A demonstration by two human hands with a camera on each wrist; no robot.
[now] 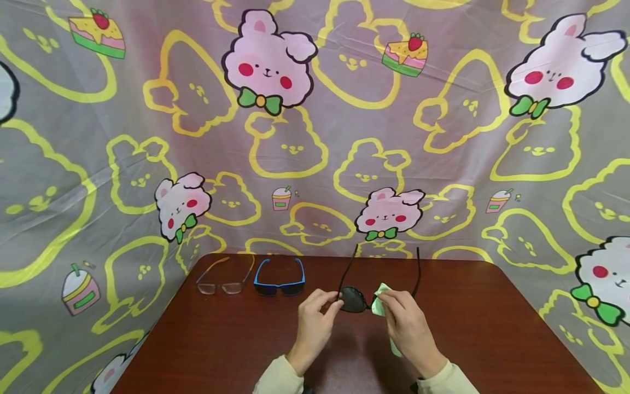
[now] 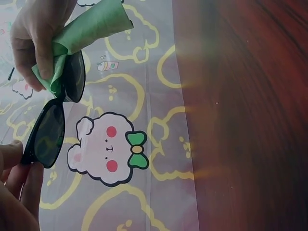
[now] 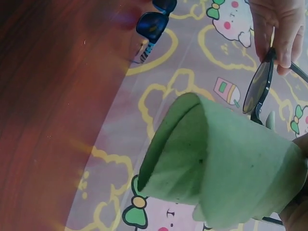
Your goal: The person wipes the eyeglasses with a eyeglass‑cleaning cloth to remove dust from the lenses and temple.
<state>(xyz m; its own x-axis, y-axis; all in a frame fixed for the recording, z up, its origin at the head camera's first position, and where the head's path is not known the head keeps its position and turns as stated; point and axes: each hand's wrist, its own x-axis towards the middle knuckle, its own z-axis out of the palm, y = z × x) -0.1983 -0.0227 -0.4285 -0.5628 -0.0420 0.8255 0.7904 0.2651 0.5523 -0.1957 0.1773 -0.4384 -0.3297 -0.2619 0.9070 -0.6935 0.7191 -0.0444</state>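
A pair of black sunglasses (image 1: 353, 300) is held up above the table, its temples spread away from me. My left hand (image 1: 315, 320) pinches the frame at its left corner between thumb and fingers. At the other lens, my right hand (image 1: 408, 331) pinches a light green cloth (image 1: 380, 304) over the glass, covering most of that lens. In the left wrist view the bare lens (image 2: 49, 132) shows dark and the cloth (image 2: 94, 26) drapes off the right fingers. The loose end of the cloth (image 3: 250, 168) curls wide in the right wrist view.
On the brown wooden table (image 1: 206, 334), two more pairs lie at the back left: clear eyeglasses (image 1: 220, 288) and blue-framed sunglasses (image 1: 279, 287), both with temples unfolded. A patterned curtain (image 1: 295, 153) with cartoon bears surrounds the table's back and sides.
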